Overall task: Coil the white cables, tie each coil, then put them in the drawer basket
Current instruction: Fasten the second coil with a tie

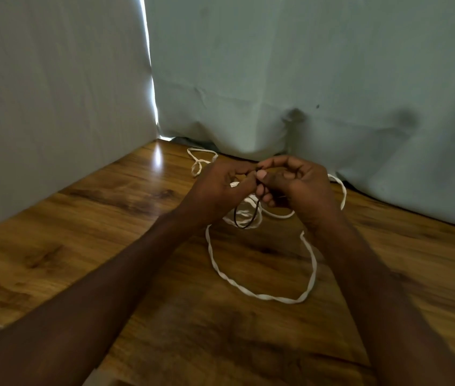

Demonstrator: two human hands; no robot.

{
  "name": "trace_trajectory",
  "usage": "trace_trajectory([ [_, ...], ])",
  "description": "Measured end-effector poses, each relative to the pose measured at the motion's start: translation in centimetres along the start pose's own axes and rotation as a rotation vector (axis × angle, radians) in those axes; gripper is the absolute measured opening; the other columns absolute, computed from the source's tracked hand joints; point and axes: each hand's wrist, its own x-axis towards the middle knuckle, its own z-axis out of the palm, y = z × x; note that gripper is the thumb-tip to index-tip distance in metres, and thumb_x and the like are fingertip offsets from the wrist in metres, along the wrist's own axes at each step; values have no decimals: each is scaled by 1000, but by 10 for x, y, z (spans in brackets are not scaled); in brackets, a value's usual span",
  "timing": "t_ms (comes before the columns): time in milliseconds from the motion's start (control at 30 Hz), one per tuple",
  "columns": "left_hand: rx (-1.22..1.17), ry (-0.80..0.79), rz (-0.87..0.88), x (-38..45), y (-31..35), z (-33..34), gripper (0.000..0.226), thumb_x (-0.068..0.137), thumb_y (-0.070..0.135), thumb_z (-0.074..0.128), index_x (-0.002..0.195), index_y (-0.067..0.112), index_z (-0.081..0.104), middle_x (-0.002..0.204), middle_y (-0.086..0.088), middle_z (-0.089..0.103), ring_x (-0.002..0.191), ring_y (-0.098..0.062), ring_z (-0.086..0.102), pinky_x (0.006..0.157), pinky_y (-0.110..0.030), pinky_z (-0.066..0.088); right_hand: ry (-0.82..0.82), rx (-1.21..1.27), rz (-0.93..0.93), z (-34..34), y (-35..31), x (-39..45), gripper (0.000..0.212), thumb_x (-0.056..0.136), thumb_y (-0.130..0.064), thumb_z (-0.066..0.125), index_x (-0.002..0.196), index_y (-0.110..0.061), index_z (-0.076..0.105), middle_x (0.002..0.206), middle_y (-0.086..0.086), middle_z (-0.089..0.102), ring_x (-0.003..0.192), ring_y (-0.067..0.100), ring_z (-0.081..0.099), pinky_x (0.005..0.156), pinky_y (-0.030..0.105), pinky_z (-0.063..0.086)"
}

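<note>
The hands meet above the counter (109,246). The left hand (218,188) and the right hand (296,185) each have curled fingers and together pinch a thin black band (244,218), which hangs down in a loop over a bunch of white cable (248,210). The rest of that cable lies in a big loose ring on the wood below. A second white cable (201,160) lies near the grey cloth (304,79) at the back.
</note>
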Motion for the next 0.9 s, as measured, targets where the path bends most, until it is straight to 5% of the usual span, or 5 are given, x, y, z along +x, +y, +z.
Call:
trace_trajectory([
  [333, -263, 12, -188, 2, 3, 0, 19, 104, 13, 59, 105, -3, 69, 69, -11, 54, 55, -19, 46, 51, -25, 43, 196, 2, -73, 6, 9, 1, 11, 86, -5, 79, 85, -16, 79, 81, 12, 75, 71, 20, 68, 63, 37, 58],
  [433, -252, 2, -226, 2, 1, 2, 19, 105, 10, 58, 105, -6, 67, 68, 12, 63, 50, -7, 45, 47, -20, 43, 234, 51, -80, 7, 9, 3, 12, 89, -7, 76, 87, -19, 77, 83, 4, 75, 78, 18, 68, 70, 39, 56],
  [633, -227, -2, -246, 1, 0, 1, 21, 105, 20, 58, 93, 17, 75, 66, -21, 61, 51, -21, 47, 50, -27, 37, 43, 980, -135, -27, -7, 10, 11, 95, -10, 58, 91, -19, 54, 80, -3, 67, 79, 14, 68, 83, 36, 57],
  [733, -275, 36, -273, 3, -1, 3, 21, 105, 15, 57, 90, 18, 71, 54, 6, 57, 49, -9, 48, 48, -22, 38, -118, 1324, -224, -35, -12, 6, 24, 83, 11, 51, 94, -10, 56, 73, 2, 64, 65, 15, 66, 72, 33, 59],
  [900, -379, 199, -294, 3, -3, 4, 30, 109, 25, 53, 98, 1, 67, 61, -8, 47, 52, -11, 42, 46, -19, 35, -125, 1271, -40, -21, -16, 4, 26, 89, 12, 46, 93, -10, 60, 75, 2, 62, 60, 10, 59, 61, 25, 56],
])
